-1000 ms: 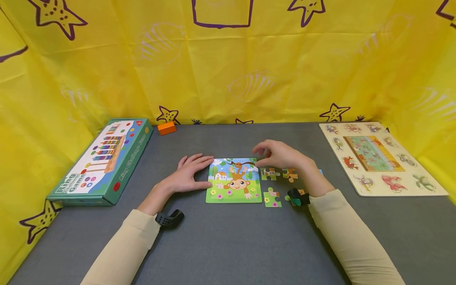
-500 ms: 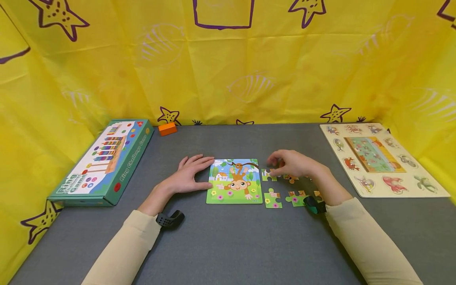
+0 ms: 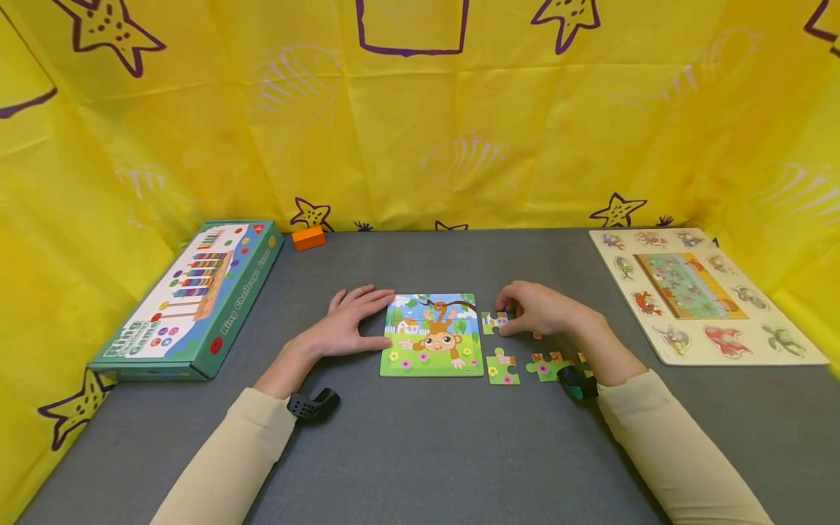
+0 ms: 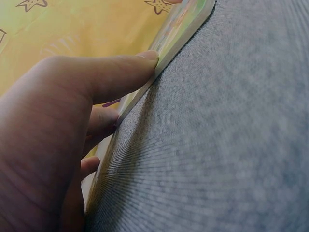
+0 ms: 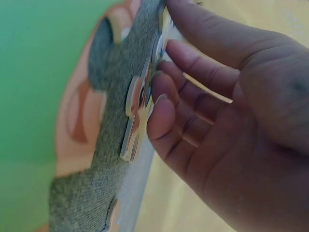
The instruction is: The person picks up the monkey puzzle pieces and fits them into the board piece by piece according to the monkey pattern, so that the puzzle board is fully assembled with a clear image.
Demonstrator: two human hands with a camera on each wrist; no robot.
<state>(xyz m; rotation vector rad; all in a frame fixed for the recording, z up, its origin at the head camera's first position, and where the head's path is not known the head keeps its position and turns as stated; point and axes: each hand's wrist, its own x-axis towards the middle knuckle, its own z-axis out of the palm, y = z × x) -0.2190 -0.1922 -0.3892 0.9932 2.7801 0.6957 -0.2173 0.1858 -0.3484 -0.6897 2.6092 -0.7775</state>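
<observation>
A square monkey puzzle (image 3: 429, 335) lies on the grey table, its picture showing the monkey with a small house. The fingertips and thumb of my left hand (image 3: 351, 324) touch its left edge, fingers stretched out; in the left wrist view the thumb (image 4: 125, 72) lies against the board's rim. My right hand (image 3: 541, 310) pinches a loose puzzle piece with a house on it (image 3: 491, 323) between thumb and index finger, by its right side. Below it lie a flower piece (image 3: 503, 369) and another green piece (image 3: 545, 367). Other pieces are partly hidden under my right hand and wrist.
A green Ring Challenge Game box (image 3: 190, 299) lies at the left, with an orange block (image 3: 308, 238) behind it. At the right lies a wooden sea-animal board (image 3: 705, 295). Yellow cloth (image 3: 394, 124) walls off the table's back and sides.
My right hand has left the puzzle's upper right corner, moved right and down, and taken hold of the house piece. My left hand has stayed at the puzzle's left edge.
</observation>
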